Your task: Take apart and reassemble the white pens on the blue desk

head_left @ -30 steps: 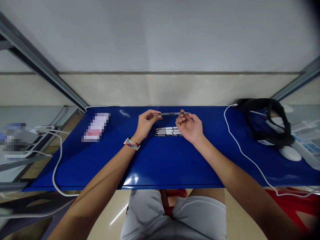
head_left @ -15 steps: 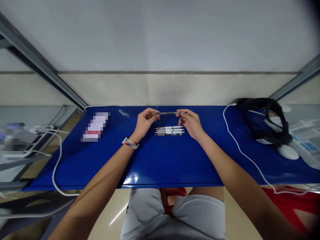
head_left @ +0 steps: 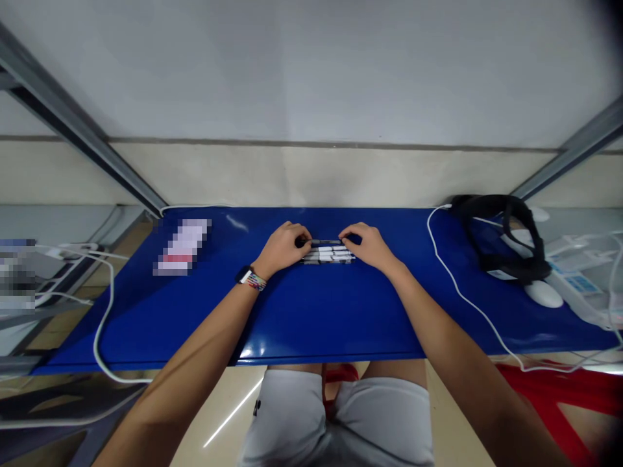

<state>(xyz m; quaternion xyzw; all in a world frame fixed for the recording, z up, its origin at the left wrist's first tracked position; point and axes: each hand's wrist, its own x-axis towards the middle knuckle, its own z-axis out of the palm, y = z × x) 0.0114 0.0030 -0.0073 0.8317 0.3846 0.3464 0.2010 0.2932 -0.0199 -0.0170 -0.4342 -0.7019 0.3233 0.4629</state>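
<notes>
Side by side on the blue tabletop (head_left: 311, 311) lies a row of several white-and-grey pens (head_left: 333, 254). A grey pen (head_left: 325, 242) lies along the far side of that row, close against it. My left hand (head_left: 287, 246) pinches this pen's left end between thumb and fingers, partly covering the row's left tips. At the other end my right hand (head_left: 367, 245) has its thumb and fingertips closed on the same pen. A colourful band circles my left wrist.
A pixelated pale, red-striped item (head_left: 183, 248) lies on the left of the table. On the right are a black head strap device (head_left: 511, 240) and a white rounded controller (head_left: 544, 294). White cables (head_left: 457, 285) run along both sides.
Both hands have brought the grey pen nearer to me, from beyond the row down to its far side. The view has shifted slightly.
</notes>
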